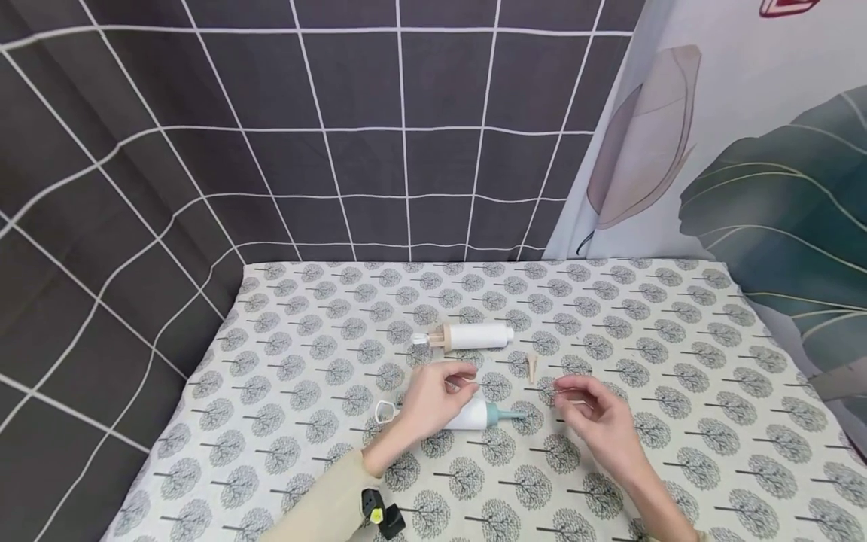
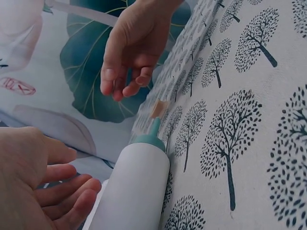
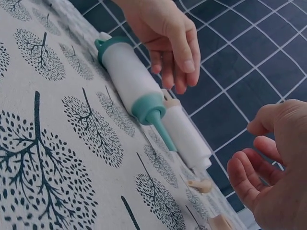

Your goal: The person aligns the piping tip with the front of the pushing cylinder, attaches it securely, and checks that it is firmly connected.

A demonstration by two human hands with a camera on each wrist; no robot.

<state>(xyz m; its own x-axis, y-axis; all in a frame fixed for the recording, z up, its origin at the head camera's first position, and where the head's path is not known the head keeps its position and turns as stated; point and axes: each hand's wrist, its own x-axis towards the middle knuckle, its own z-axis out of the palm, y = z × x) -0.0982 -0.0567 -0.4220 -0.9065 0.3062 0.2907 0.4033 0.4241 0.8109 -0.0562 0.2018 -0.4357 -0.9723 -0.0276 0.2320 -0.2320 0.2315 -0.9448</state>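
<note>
In the head view, a table with a tree-print cloth [image 1: 779, 482] fills the near part of the scene. The left hand [image 1: 433, 399] hovers over a white tube [image 1: 467, 418] lying near, its teal nozzle [image 1: 506, 415] pointing right; fingers and thumb bend loosely around nothing. A white ring [image 1: 384, 412] shows left of that hand. The right hand [image 1: 599, 421] hangs to the right of the nozzle, well apart from the left hand, loosely bent and empty. Farther away lies a second white tube [image 1: 479, 336] with a beige collar [image 1: 440, 338] toward the left. A small beige piece [image 1: 531, 366] rests right of it, slightly nearer.

In the left wrist view, the left hand is beside the teal-nozzled tube, fingers relaxed; whether one brushes it, I cannot tell. The right hand hangs beyond the nozzle, grasping nothing.

In the right wrist view, both hands are released. A teal end cap [image 3: 112, 44] closes the near tube's left end, and two beige pieces lie on the cloth.
</note>
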